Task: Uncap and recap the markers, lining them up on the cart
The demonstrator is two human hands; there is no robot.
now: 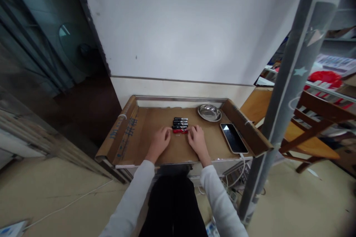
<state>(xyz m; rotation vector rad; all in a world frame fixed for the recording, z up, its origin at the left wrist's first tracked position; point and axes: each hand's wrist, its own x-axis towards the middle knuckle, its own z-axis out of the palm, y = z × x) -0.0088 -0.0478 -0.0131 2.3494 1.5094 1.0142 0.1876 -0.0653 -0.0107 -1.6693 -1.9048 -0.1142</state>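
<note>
Now the left hand [159, 141] and right hand [196, 139] pinch the ends of the red pen [180, 131]; a bump could roll the black pens [180, 122] off the table [155, 133]

Pens [180, 124] too small, can't count them or read caps. Red one [180, 131] half hidden between fingers [168, 130] of both hands. Print on cardboard flap [126, 136] blurry, unreadable. Phone cable [242, 163] drops out of sight under table [155, 126]. Chair [314, 126] partly behind pole [280, 111]. Shelf stuff on right smeared, cut by edge.
</note>
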